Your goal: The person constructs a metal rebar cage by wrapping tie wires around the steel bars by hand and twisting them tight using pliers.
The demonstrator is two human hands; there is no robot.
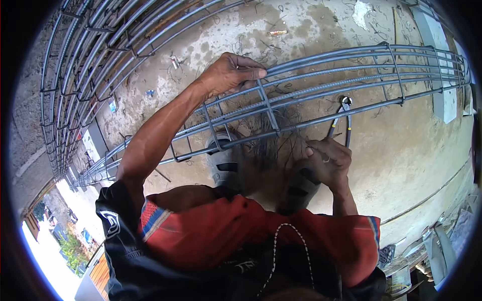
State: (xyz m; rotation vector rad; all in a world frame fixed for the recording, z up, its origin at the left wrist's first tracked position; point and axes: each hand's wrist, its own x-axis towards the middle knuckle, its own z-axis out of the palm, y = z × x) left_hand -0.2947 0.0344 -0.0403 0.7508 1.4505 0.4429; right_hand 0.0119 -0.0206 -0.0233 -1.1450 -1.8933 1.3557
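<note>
A long rebar cage (321, 100), made of steel bars with square stirrups, runs across in front of me. My left hand (232, 75) is closed around its far top bar, beside a stirrup (267, 104). My right hand (330, 159) is on the near side of the cage, thumb and fingers pinched together; whatever they hold is too fine to make out. To its left, a bunch of thin dark tie wire (273, 143) lies partly under the cage, between my shoes. End-cutting pincers (346, 108) with black and yellow handles rest on the floor just beyond my right hand.
More rebar cages (80, 65) are stacked at the upper left. Pale blocks (444, 108) (94, 143) are under the cage's two ends. Wire scraps litter the concrete floor (311, 25). My dark shoe (222, 163) stands close to the cage. Assorted debris (439, 246) lies at the lower right.
</note>
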